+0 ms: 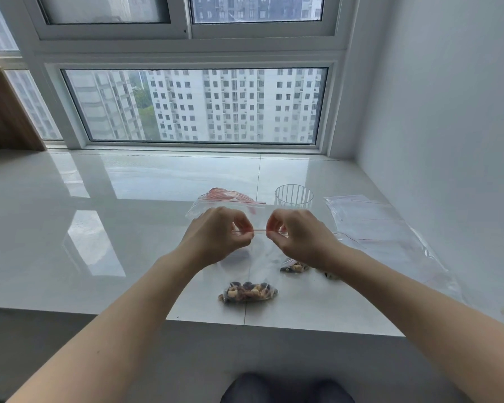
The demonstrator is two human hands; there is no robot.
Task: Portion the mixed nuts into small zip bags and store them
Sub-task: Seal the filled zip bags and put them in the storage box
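Head view: both hands, left [216, 237] and right [300, 239], pinching the zip bag's [259, 251] red seal.

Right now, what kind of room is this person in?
Probably a high-rise flat, at a wide bay window sill of glossy stone. Apartment towers fill the window, and both hands pinch a small zip bag of nuts.

Both hands pinch zip bag [246, 289] seal
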